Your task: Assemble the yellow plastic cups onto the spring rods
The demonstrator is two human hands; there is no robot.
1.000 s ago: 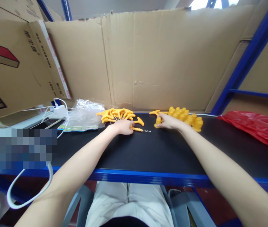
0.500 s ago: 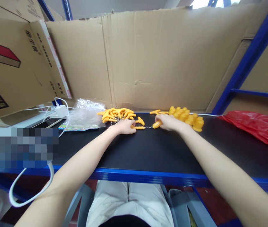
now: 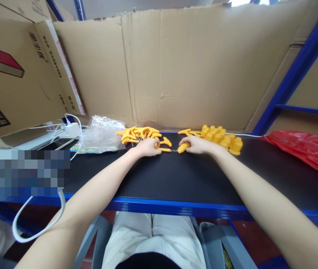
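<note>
My left hand [image 3: 149, 147] is closed on the T-shaped handle of a yellow corkscrew [image 3: 165, 150], whose twisted metal spiral points right. Facing it, my right hand [image 3: 197, 145] grips a ribbed yellow sleeve [image 3: 183, 147] between the fingers. The spiral's tip is at the sleeve's near end; whether it is inside, I cannot tell. Just behind lies a loose yellow T-handled piece [image 3: 165, 141]. A pile of yellow T-handled corkscrews [image 3: 138, 133] with metal spirals sits beyond my left hand. Several upright yellow sleeves [image 3: 217, 135] stand grouped behind my right hand, near another yellow handle [image 3: 185, 132].
Left of the pile lies a clear plastic bag [image 3: 100, 134], near a white charger with cables [image 3: 72, 130]. A red plastic bag [image 3: 302, 149] rests at the right on the black tabletop [image 3: 173, 179]. Cardboard [image 3: 198, 67] walls the back; a blue frame post [image 3: 293, 71] slants at right.
My right hand has moved slightly left with the sleeve, so less of the metal spiral shows between the two yellow parts. My left hand stays nearly in place.
</note>
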